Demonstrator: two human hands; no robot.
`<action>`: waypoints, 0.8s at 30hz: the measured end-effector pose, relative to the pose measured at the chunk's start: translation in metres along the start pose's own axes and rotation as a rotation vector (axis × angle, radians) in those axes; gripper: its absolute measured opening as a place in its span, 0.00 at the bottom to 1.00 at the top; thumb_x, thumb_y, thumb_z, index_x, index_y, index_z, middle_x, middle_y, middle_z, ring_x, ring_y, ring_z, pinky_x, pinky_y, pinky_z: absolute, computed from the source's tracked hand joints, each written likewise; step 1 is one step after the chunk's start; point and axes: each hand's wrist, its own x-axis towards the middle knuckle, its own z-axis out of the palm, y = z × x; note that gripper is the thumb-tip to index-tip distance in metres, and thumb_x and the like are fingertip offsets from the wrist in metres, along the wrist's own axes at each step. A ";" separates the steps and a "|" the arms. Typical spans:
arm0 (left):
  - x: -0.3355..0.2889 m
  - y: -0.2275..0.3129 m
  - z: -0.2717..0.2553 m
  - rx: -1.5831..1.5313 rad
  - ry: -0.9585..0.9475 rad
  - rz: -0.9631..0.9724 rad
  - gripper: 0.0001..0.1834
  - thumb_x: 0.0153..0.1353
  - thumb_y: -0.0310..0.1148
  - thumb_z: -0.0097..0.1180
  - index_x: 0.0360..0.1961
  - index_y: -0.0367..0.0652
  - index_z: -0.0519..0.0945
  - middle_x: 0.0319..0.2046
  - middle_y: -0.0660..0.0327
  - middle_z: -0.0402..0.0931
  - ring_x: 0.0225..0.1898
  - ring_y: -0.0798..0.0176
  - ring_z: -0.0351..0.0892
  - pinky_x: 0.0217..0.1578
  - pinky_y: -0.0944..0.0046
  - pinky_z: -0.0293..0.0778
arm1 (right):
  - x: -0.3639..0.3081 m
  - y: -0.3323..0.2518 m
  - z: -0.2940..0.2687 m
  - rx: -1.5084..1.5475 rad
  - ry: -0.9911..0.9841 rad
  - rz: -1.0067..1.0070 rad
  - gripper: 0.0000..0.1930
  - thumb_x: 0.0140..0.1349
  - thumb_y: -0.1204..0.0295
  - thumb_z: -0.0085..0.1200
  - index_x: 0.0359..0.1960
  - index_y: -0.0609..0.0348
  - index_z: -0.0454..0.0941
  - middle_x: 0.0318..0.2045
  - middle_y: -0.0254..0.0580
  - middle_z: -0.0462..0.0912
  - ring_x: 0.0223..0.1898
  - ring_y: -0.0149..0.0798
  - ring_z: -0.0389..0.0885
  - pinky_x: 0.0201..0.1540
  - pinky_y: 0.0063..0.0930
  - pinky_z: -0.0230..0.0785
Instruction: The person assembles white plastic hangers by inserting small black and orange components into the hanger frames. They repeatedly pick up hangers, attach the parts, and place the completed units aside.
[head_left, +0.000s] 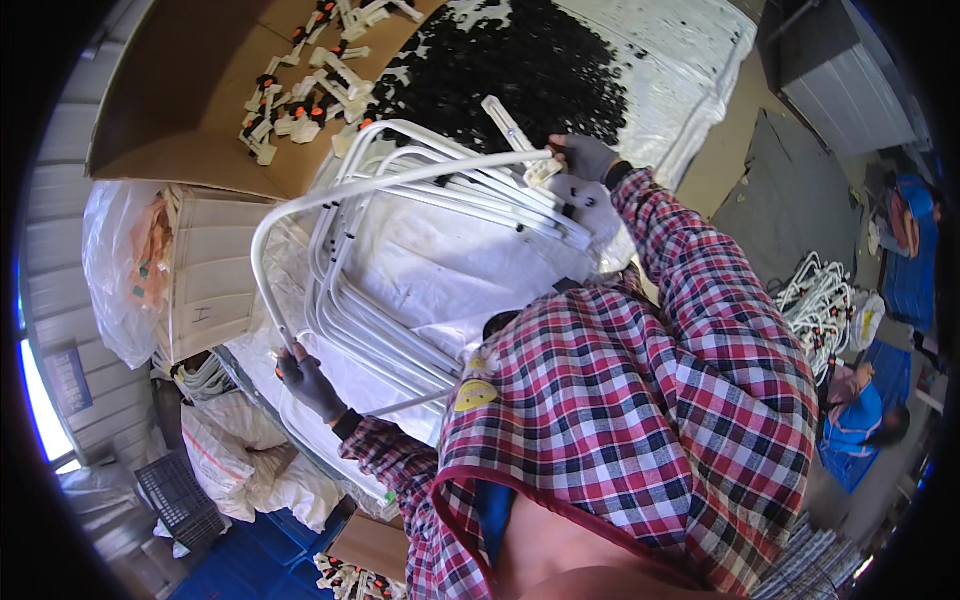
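Note:
A white metal tube (400,178), bent into a wide U, is held up over the table by both my gloved hands. My left hand (314,388) is closed round its near-left end. At the other end, my right hand (590,158) has its fingers closed on the tip, right beside a white plastic bracket (543,172) that appears to be on or against the tube. Under the lifted tube lies a stack of similar bent white tubes (372,322) on white sheeting (400,240). Beyond it spreads a heap of small black parts (510,70).
An open cardboard box (180,110) at the far left contains white plastic pieces with orange and black parts (335,85). A pale box (215,270) and white sacks (235,450) stand left. At right are people (850,415) and a pile of white tubes (815,315).

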 end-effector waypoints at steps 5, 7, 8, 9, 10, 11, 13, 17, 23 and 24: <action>0.013 0.005 0.005 0.022 0.001 0.080 0.09 0.71 0.35 0.54 0.42 0.40 0.80 0.20 0.73 0.64 0.21 0.79 0.58 0.23 0.74 0.55 | 0.023 0.039 0.046 -0.844 0.290 -0.345 0.24 0.56 0.50 0.66 0.40 0.59 0.80 0.34 0.40 0.85 0.36 0.36 0.82 0.41 0.30 0.74; 0.008 0.006 -0.002 0.163 0.061 0.034 0.10 0.71 0.35 0.53 0.41 0.38 0.80 0.21 0.72 0.65 0.22 0.77 0.60 0.23 0.73 0.58 | 0.026 0.046 0.071 -1.286 0.537 -0.408 0.38 0.48 0.47 0.70 0.54 0.61 0.72 0.43 0.47 0.82 0.41 0.42 0.83 0.45 0.32 0.75; 0.004 0.007 -0.008 0.211 0.076 0.039 0.10 0.71 0.35 0.53 0.42 0.38 0.80 0.21 0.72 0.66 0.23 0.77 0.60 0.23 0.73 0.58 | 0.027 0.047 0.082 -1.466 0.658 -0.454 0.41 0.47 0.48 0.71 0.57 0.61 0.69 0.47 0.49 0.80 0.43 0.45 0.83 0.46 0.35 0.75; -0.001 0.008 -0.017 0.247 0.105 0.040 0.11 0.71 0.35 0.53 0.42 0.37 0.80 0.21 0.72 0.66 0.23 0.76 0.61 0.23 0.72 0.58 | 0.028 0.048 0.091 -1.643 0.779 -0.499 0.44 0.46 0.49 0.71 0.60 0.60 0.66 0.50 0.51 0.79 0.45 0.47 0.83 0.47 0.38 0.75; -0.006 0.008 -0.023 0.223 0.129 0.079 0.13 0.70 0.36 0.54 0.42 0.34 0.78 0.22 0.70 0.67 0.23 0.75 0.61 0.25 0.72 0.59 | 0.028 0.047 0.097 -1.636 0.696 -0.426 0.46 0.46 0.52 0.71 0.63 0.59 0.60 0.56 0.55 0.74 0.49 0.53 0.81 0.49 0.45 0.75; -0.011 0.008 -0.031 0.243 0.148 0.051 0.13 0.70 0.36 0.54 0.42 0.34 0.78 0.22 0.70 0.66 0.23 0.75 0.61 0.25 0.72 0.59 | 0.029 0.045 0.101 -1.618 0.734 -0.424 0.45 0.45 0.52 0.72 0.61 0.58 0.60 0.54 0.53 0.74 0.48 0.52 0.81 0.48 0.44 0.75; -0.025 0.009 -0.045 0.211 0.173 -0.030 0.13 0.70 0.36 0.55 0.42 0.33 0.78 0.22 0.70 0.65 0.23 0.75 0.61 0.25 0.73 0.58 | 0.030 0.037 0.099 -1.557 0.780 -0.499 0.44 0.44 0.52 0.73 0.58 0.57 0.62 0.51 0.49 0.75 0.46 0.50 0.83 0.46 0.42 0.76; -0.043 0.007 -0.059 0.173 0.276 -0.125 0.14 0.69 0.35 0.55 0.44 0.32 0.78 0.22 0.71 0.63 0.24 0.75 0.59 0.24 0.72 0.57 | 0.041 0.021 0.072 -0.863 0.620 -0.640 0.21 0.52 0.63 0.66 0.41 0.64 0.73 0.33 0.48 0.82 0.38 0.46 0.83 0.43 0.40 0.77; -0.014 0.000 -0.040 0.135 0.163 0.012 0.11 0.70 0.33 0.54 0.45 0.36 0.79 0.24 0.72 0.66 0.24 0.77 0.58 0.24 0.73 0.56 | 0.040 0.030 0.033 -0.821 0.163 -0.331 0.14 0.58 0.65 0.62 0.38 0.64 0.82 0.31 0.38 0.83 0.29 0.32 0.80 0.34 0.27 0.74; -0.006 0.000 -0.035 0.115 0.155 0.016 0.10 0.70 0.33 0.55 0.45 0.36 0.79 0.24 0.72 0.67 0.24 0.77 0.59 0.24 0.73 0.56 | 0.037 0.032 0.030 -0.708 0.131 -0.308 0.14 0.58 0.66 0.62 0.39 0.65 0.81 0.32 0.39 0.83 0.30 0.32 0.81 0.35 0.27 0.75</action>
